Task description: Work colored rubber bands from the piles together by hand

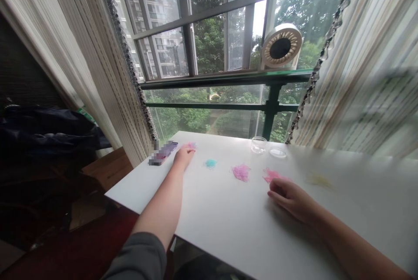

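Note:
My left hand (184, 157) reaches to the far left part of the white table (209, 210), fingers pinched together at a small mixed pink and blue pile (192, 145). What they hold, if anything, is too small to make out. Loosely curled, my right hand (292, 196) rests on the table just in front of a red-pink pile (272, 175), with a hollow between thumb and fingers. Between the hands lie a turquoise pile (210, 163) and a larger pink-purple pile (241, 172). A pale yellow pile (320, 179) lies farther right. The piles look like thin, tangled small loops or strands.
A phone (165, 153), partly blurred out, lies left of my left hand. A clear round container (258, 145) and a clear lid (278, 153) stand at the back edge. Behind are a green railing (209, 106), a round white fan (281, 47) and curtains (98, 53).

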A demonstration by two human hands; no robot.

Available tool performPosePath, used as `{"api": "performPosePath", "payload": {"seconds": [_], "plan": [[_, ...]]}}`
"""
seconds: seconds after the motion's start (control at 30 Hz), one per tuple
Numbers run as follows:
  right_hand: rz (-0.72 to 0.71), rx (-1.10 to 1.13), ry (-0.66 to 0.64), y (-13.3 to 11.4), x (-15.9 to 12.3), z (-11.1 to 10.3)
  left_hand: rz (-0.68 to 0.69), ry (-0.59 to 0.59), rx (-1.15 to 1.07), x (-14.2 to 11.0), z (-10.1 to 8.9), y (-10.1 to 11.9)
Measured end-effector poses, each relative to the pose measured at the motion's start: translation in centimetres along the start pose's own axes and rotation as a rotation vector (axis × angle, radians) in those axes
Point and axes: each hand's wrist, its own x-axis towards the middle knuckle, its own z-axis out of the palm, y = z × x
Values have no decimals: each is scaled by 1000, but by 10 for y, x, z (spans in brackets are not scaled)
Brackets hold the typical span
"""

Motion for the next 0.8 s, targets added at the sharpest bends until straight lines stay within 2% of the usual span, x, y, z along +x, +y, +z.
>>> {"api": "performPosePath", "payload": {"seconds": [0.23, 0.4, 0.5, 0.7, 0.8], "plan": [[5, 28, 2, 0, 1, 1, 181, -67, -84, -10, 1, 24], [-2, 43, 26, -3, 1, -1, 258, -131, -161, -30, 4, 48], [-13, 70, 37, -4, 2, -1, 346, -206, -229, -50, 13, 74], [-32, 246, 79, -3, 4, -2, 684, -440, -260, -92, 40, 146], [-43, 350, 104, -1, 3, -2, 779, -528, -228, -105, 52, 172]]}}
